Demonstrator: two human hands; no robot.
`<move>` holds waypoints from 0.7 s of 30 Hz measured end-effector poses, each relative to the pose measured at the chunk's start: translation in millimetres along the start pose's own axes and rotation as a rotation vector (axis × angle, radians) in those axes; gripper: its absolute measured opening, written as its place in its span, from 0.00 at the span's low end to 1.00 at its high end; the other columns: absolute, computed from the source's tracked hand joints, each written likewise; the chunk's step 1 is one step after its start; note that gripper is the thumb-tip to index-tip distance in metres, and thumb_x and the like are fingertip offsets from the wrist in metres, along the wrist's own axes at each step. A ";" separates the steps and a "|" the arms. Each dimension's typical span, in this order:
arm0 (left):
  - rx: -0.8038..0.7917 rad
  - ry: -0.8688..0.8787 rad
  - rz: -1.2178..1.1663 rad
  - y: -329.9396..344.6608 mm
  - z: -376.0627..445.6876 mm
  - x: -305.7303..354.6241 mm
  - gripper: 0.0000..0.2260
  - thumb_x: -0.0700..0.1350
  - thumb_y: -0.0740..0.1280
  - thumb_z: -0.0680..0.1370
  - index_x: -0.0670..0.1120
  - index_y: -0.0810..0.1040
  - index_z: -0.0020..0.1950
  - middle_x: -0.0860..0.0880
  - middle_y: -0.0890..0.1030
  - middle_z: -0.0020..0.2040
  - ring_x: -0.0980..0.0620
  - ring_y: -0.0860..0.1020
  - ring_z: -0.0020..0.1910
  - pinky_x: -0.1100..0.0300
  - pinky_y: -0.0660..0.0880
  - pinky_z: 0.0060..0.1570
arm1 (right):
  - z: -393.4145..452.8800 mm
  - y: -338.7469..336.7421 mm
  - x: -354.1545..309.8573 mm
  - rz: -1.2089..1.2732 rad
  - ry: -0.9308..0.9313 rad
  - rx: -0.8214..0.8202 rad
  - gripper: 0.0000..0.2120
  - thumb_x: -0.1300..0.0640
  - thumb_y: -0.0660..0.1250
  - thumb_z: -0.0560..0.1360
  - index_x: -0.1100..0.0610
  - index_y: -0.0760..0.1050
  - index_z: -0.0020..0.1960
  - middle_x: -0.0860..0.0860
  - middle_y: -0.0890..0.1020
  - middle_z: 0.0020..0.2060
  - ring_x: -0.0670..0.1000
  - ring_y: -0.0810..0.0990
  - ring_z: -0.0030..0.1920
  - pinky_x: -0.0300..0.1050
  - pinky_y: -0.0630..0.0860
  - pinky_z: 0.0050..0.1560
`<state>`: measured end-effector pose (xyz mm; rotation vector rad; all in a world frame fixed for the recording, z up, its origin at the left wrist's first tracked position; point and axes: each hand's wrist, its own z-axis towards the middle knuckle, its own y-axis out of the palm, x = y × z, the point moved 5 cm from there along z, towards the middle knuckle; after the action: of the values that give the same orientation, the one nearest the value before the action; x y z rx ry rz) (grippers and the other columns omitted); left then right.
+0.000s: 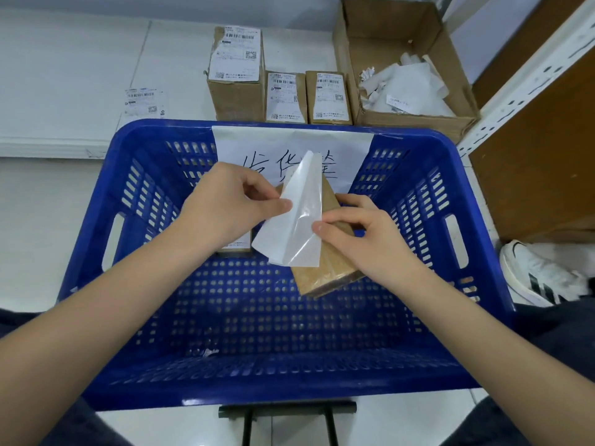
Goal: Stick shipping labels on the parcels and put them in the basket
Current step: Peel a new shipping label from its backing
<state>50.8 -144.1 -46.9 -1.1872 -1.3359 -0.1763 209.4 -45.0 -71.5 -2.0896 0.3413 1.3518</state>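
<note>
I see the brown parcel (325, 268) held over the middle of the blue basket (96, 220), tilted, with its long axis going from the far side near the paper sign (293, 143) down toward the near right; the near end points to my right forearm. On top of it lies a white label sheet (299, 220), long axis almost the same way, its upper tip pointing to the sign and its lower edge hanging past the parcel on the left. My left hand (225, 204) pinches the left edge of the sheet between thumb and fingers. My right hand (363, 233) has its thumb on the right edge of the sheet and its fingers curled round the side of the parcel; I cannot tell if the sheet is already stuck down. Inside the basket, under my left hand, one labelled parcel (236, 246) lies on the perforated floor, mostly hidden. Behind the basket three labelled boxes (283, 94) stand side by side on the white floor, and a loose label (143, 103) lies to their left. At the far right an open carton (402, 69) contains crumpled white backing papers (409, 88). A white shoe (541, 275) is beside the basket on the right.
</note>
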 end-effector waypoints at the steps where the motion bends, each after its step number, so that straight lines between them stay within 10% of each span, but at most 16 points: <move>1: -0.002 -0.002 -0.006 -1.0 -0.2 0.5 0.05 0.47 0.77 0.69 0.50 0.83 0.36 0.53 0.82 0.34 0.54 0.80 0.38 0.54 0.79 0.46 | 0.0 -0.4 -0.5 -0.007 0.003 -0.003 0.05 0.53 0.72 0.73 0.43 0.80 0.42 0.43 0.70 0.62 0.41 0.71 0.60 0.37 0.74 0.58; 8: -0.029 0.120 -0.104 9.3 -6.6 9.3 0.06 0.44 0.75 0.71 0.47 0.80 0.37 0.54 0.77 0.30 0.62 0.73 0.28 0.72 0.71 0.34 | 1.0 -2.3 -3.9 0.003 -0.041 0.009 0.04 0.47 0.69 0.73 0.44 0.81 0.46 0.41 0.69 0.61 0.33 0.68 0.60 0.28 0.70 0.57; 21: -0.038 0.176 -0.082 19.4 -11.7 6.7 0.05 0.44 0.75 0.71 0.48 0.81 0.38 0.54 0.79 0.34 0.61 0.75 0.34 0.66 0.73 0.39 | 2.3 -4.2 -3.9 0.031 -0.041 0.020 0.06 0.54 0.69 0.75 0.42 0.80 0.43 0.45 0.71 0.63 0.44 0.70 0.64 0.32 0.70 0.57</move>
<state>73.9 -140.5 -49.8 -1.1224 -1.2313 -0.3583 208.2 -40.8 -67.2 -2.0453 0.3692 1.4018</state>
